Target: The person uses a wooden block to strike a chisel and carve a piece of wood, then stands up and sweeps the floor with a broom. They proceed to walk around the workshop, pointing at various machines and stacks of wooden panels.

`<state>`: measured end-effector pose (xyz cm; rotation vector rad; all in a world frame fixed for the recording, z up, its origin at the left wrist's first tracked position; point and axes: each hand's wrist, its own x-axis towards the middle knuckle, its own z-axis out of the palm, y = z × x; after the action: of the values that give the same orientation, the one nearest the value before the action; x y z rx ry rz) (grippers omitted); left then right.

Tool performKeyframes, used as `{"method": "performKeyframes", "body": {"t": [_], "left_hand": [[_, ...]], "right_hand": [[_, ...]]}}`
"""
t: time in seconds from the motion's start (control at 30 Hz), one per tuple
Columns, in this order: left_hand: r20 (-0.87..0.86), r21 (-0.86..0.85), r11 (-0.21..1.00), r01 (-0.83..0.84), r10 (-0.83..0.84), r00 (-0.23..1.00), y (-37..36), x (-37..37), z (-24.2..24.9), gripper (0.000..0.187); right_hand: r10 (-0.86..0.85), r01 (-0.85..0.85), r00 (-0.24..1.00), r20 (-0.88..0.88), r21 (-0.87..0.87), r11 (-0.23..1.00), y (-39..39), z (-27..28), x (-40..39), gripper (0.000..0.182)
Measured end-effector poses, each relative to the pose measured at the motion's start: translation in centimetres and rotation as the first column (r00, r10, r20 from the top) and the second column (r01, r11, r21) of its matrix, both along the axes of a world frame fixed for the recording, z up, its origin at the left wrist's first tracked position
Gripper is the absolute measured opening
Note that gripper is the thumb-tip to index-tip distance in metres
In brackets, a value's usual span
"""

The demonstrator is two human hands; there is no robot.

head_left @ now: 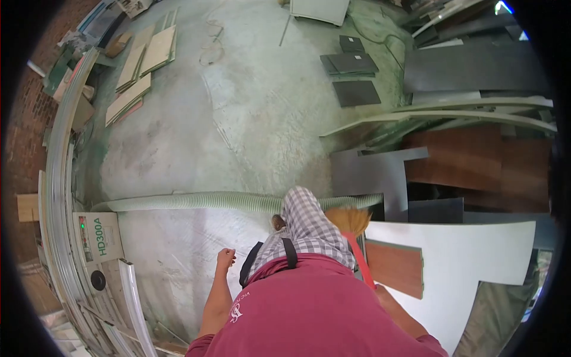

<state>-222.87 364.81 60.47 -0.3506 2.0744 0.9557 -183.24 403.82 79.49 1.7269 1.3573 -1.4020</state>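
Note:
My left hand (226, 257) hangs at my left side over the pale floor, its fingers curled in with nothing visible in them. On the other side my right hand (383, 293) is wrapped round the red handle of a broom (360, 262); much of this hand is hidden by my shirt and the handle. The broom's straw-coloured bristles (350, 220) point forward, just right of my checked trouser leg. Beyond the bristles runs a ribbed green hose (238, 202) across the floor, with my forward leg over it.
A box marked HD300A (98, 237) stands at left beside long metal rails (59, 196). Pale boards (157, 50) and dark panels (355, 93) lie on the floor ahead. At right are a white sheet (452, 250), a brown board (394, 268) and stacked brown panels (458, 157).

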Motion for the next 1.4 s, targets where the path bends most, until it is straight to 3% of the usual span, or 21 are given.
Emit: {"method": "performKeyframes", "body": {"t": [0.07,0.13,0.2,0.27,0.47,0.53,0.67,0.73,0.8,0.87,0.9,0.93,1.0,1.13,1.2,1.27,1.33,1.4], "left_hand": [[0.032,-0.013,0.999,0.052,-0.051,0.998,1.0,-0.8,0.3,0.027],[0.053,-0.004,0.997,0.071,-0.071,0.996,1.7,-1.5,0.3,0.027],[0.081,0.009,0.997,0.081,-0.081,0.993,2.3,-2.6,-0.2,0.028],[0.084,0.022,0.996,0.083,-0.085,0.993,2.8,-3.8,-0.3,0.028],[0.048,0.012,0.999,0.045,-0.045,0.998,3.4,-6.6,0.5,0.028],[0.000,-0.027,0.995,0.094,-0.094,0.996,3.4,-7.7,0.7,0.028],[-0.035,-0.014,0.989,0.150,-0.150,0.988,4.3,-10.3,2.0,0.028],[0.020,-0.033,0.995,0.090,-0.090,0.996,5.1,-12.3,1.6,0.028],[-0.009,-0.070,0.986,0.150,-0.151,0.988,6.7,-14.6,1.9,0.029],[-0.014,-0.080,0.977,0.199,-0.201,0.980,8.9,-17.1,2.1,0.029],[-0.026,-0.077,0.970,0.232,-0.235,0.972,9.8,-18.4,2.3,0.029],[0.069,-0.104,0.981,0.165,-0.159,0.985,11.6,-20.0,2.7,0.030],[0.178,-0.072,0.995,0.074,-0.061,0.982,14.3,-23.1,3.1,0.028],[0.143,-0.092,0.990,0.111,-0.097,0.985,20.7,-31.7,4.5,0.026],[0.066,-0.031,0.999,-0.022,0.024,0.998,25.4,-35.3,5.6,0.024],[0.072,-0.046,0.999,0.024,-0.021,0.997,29.7,-38.5,6.1,0.023],[0.061,-0.049,0.991,0.123,-0.120,0.991,33.4,-40.9,6.1,0.023],[0.056,-0.027,0.987,0.156,-0.155,0.986,37.1,-42.7,5.9,0.023]], "right_hand": [[-0.052,0.055,0.997,0.058,-0.038,0.998,0.2,1.2,-2.2,0.016],[-0.171,0.167,0.983,-0.074,-0.056,0.984,0.6,2.0,-3.7,0.017],[-0.169,0.165,0.980,-0.107,-0.045,0.985,0.9,3.3,-6.0,0.019],[-0.328,0.303,0.928,-0.176,-0.154,0.941,1.8,3.7,-8.4,0.020],[-0.436,0.328,0.817,-0.377,-0.318,0.890,7.1,3.0,-17.2,0.020],[-0.336,0.271,0.827,-0.451,-0.204,0.941,9.5,3.7,-21.9,0.020],[-0.416,0.330,0.703,-0.576,-0.253,0.909,16.6,-0.2,-29.4,0.024],[-0.481,0.363,0.668,-0.568,-0.316,0.877,21.7,-4.1,-33.1,0.027],[-0.478,0.413,0.608,-0.634,-0.261,0.873,25.1,-3.4,-38.5,0.029],[-0.202,0.218,0.778,-0.595,-0.046,0.975,29.8,-7.0,-41.8,0.029],[-0.129,0.171,0.798,-0.589,0.016,0.985,32.2,-9.7,-43.7,0.029],[-0.054,0.120,0.815,-0.577,0.077,0.990,34.3,-12.7,-45.5,0.029],[-0.086,0.155,0.867,-0.491,0.101,0.983,36.7,-17.8,-49.5,0.028],[-0.115,0.070,0.903,-0.414,-0.122,0.990,35.3,-22.6,-55.3,0.026],[-0.028,-0.102,0.942,-0.334,-0.366,0.925,34.4,-17.7,-56.9,0.026],[-0.298,0.031,0.878,-0.374,-0.577,0.816,32.5,-20.2,-55.7,0.024],[-0.611,0.161,0.778,-0.148,-0.893,0.420,31.9,-18.3,-55.4,0.021],[-0.573,0.143,0.804,-0.159,-0.884,0.445,31.9,-15.6,-54.6,0.023]]}}
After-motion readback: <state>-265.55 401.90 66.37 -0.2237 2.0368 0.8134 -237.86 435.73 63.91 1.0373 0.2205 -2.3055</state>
